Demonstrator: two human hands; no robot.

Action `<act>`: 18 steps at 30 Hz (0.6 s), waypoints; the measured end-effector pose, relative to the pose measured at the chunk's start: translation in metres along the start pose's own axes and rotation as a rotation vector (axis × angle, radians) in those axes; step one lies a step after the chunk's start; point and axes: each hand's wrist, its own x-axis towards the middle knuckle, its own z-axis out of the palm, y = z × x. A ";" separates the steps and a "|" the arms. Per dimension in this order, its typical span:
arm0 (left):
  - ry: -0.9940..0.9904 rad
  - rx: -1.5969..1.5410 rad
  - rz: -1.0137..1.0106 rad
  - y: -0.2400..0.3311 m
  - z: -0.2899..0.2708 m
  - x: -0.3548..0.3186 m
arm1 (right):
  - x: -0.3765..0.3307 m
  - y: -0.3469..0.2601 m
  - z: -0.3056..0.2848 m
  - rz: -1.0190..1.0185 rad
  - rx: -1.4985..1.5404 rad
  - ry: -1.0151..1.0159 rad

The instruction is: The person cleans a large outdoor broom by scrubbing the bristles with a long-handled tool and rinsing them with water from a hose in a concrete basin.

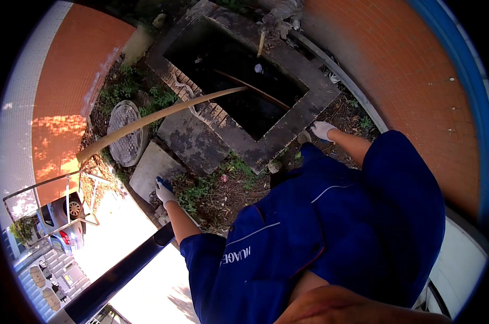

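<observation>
In the dark pit [316,94], thin stick [270,98]; white scrap [258,68].

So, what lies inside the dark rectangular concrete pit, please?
A thin brown pole, a small whitish scrap and perhaps the tip of a long tan pole; shadow hides the bottom.

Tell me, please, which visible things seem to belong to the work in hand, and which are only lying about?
Probably in the work, judging by position:
- left gloved hand and right gloved hand
- open rectangular pit
- long pale pole, one end over the pit

Probably just around:
- round manhole cover
- pale scrap within the pit's opening
</observation>
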 end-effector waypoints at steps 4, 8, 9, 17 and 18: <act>-0.332 0.286 -0.350 -0.117 0.062 -0.076 | -0.146 0.081 0.013 0.491 0.037 -0.210; -1.059 1.057 -0.343 -0.166 0.134 -0.165 | -0.240 0.028 -0.021 0.438 -0.081 -0.271; -1.169 1.085 -0.306 -0.176 0.150 -0.188 | -0.251 0.026 -0.016 0.428 -0.101 -0.317; -1.256 1.123 -0.245 -0.208 0.203 -0.306 | -0.244 0.179 0.031 -0.094 0.100 -0.288; -1.229 1.109 -0.266 -0.212 0.202 -0.325 | -0.260 0.193 0.016 -0.035 0.046 -0.328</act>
